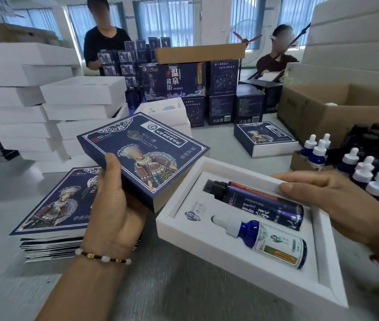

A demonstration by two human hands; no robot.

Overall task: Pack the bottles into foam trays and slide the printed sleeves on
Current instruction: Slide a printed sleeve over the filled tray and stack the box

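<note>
A white foam tray [209,253] lies tilted in front of me, holding a dark spray bottle [260,205] and a blue dropper bottle [265,239] side by side. My right hand [336,205] grips the tray's far right edge, thumb on its rim. My left hand [112,212] holds a navy printed sleeve [146,154] raised just left of the tray, its open end facing the tray. A stack of flat printed sleeves [51,209] lies under my left hand.
White foam trays [44,112] are stacked at the left. Dropper bottles [369,177] stand at the right by a cardboard box [323,117]. A finished sleeved pack [265,137] lies beyond. Navy cartons [183,82] and two people are at the back.
</note>
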